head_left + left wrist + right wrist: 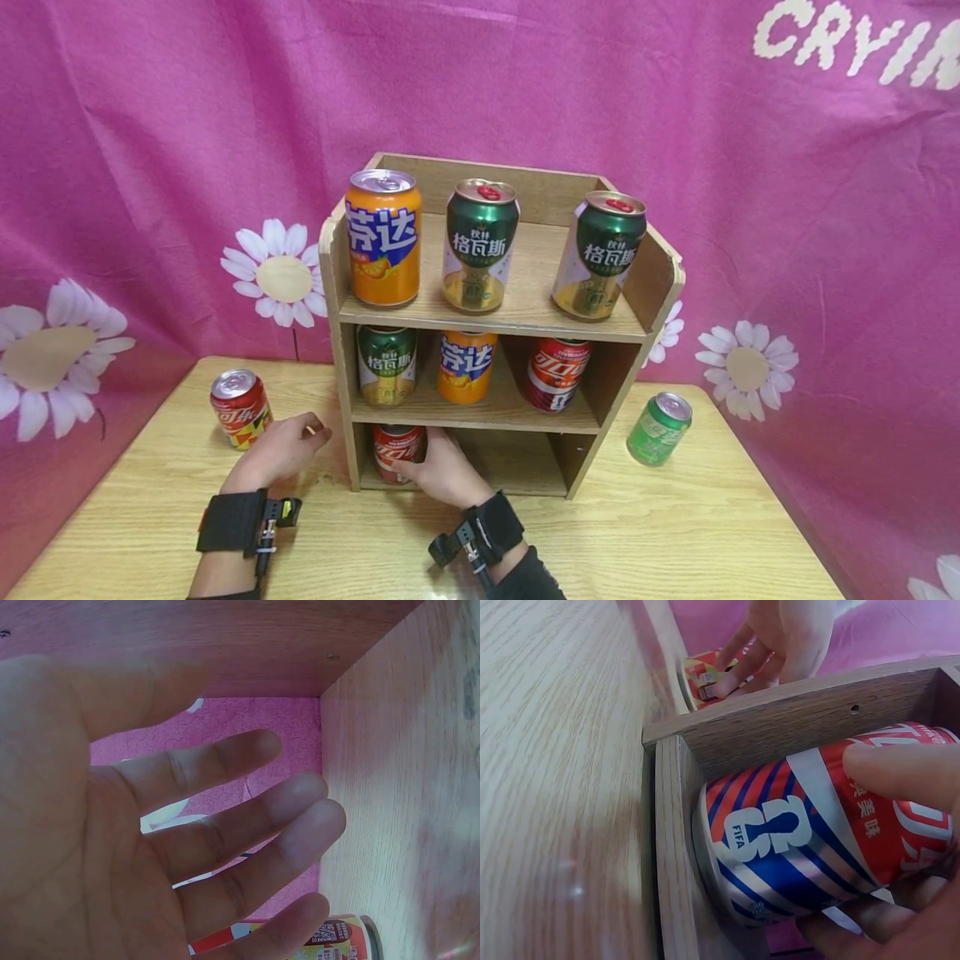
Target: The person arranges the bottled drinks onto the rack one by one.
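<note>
Head view, right hand (447, 475): thumb and fingers curled round a red can (395, 447).
Red can: upright, left side of the wooden rack's bottom compartment (517, 468).
Left hand (276, 454): fingers loosely spread, empty, near a red-and-yellow can (235, 407).

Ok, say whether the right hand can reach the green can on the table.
Probably not yet: the right hand grips a red can, and the rack's right side panel stands between hand and green can.
</note>
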Demonstrator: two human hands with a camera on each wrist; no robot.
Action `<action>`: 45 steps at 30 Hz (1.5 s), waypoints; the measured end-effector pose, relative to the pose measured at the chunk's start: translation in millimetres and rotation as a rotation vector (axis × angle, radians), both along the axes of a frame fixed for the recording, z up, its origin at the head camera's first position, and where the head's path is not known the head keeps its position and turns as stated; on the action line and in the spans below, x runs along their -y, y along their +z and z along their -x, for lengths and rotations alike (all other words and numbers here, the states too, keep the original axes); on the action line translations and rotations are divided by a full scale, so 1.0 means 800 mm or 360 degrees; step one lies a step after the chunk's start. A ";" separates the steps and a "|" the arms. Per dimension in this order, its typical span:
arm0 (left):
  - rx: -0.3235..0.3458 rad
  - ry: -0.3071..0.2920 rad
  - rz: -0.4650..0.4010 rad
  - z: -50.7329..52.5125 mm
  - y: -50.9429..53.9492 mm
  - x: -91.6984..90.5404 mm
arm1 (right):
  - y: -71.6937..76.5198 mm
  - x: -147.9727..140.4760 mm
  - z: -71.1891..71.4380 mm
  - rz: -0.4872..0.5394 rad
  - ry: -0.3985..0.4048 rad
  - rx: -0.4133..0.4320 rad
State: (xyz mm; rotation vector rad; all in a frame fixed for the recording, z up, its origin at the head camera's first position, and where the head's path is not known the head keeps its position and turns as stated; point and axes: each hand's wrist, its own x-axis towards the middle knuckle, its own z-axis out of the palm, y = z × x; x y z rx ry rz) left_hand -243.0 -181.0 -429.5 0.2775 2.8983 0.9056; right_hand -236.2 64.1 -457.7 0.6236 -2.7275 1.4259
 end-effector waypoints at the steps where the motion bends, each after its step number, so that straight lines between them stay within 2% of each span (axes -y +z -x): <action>1: -0.0001 -0.0003 -0.0002 0.000 0.001 0.000 | 0.000 0.000 0.000 0.0009 0.0003 -0.0004; 6: -0.0001 -0.0027 -0.0006 -0.001 0.002 0.000 | 0.000 0.002 -0.001 0.0030 0.0011 0.0017; 13: 0.0035 -0.0037 -0.0026 -0.002 0.002 0.000 | 0.001 0.005 -0.004 -0.0005 -0.0045 0.0003; 21: 0.0007 -0.0032 -0.0023 -0.002 0.004 -0.001 | -0.003 0.011 -0.003 -0.0012 -0.0103 -0.0024; 25: -0.0002 -0.0032 -0.0024 -0.002 0.004 0.000 | -0.003 0.009 -0.003 -0.0024 -0.0055 -0.0041; 30: 0.0008 -0.0038 -0.0025 -0.001 0.002 0.001 | -0.001 0.005 -0.003 -0.0035 0.0011 0.0005; 41: 0.0019 -0.0026 -0.0023 -0.002 0.005 0.000 | -0.007 0.010 -0.004 -0.0119 -0.0089 -0.0076; 45: 0.0030 -0.0020 -0.0016 -0.002 0.005 0.000 | -0.008 0.010 -0.003 -0.0128 -0.0082 -0.0077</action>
